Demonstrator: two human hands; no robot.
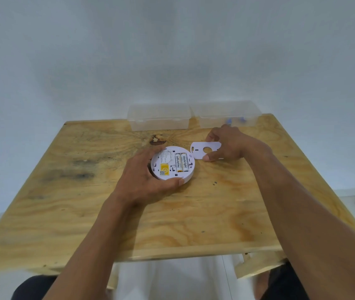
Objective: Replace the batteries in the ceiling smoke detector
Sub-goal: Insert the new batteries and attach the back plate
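A round white smoke detector point(188, 172) lies back-side up on the wooden table point(107, 213). Two white and yellow batteries point(181, 163) sit side by side in its open compartment, next to a yellow label. My left hand point(144, 180) grips the detector's rim from the left and front. My right hand point(226, 145) holds the flat white mounting plate point(200, 149), which has a round hole, flat against the table just right of the detector.
Two clear plastic boxes stand along the table's far edge: one point(159, 118) behind the detector, another point(226, 113) at the right with small blue items inside. A dark knot point(157, 139) marks the wood near the detector.
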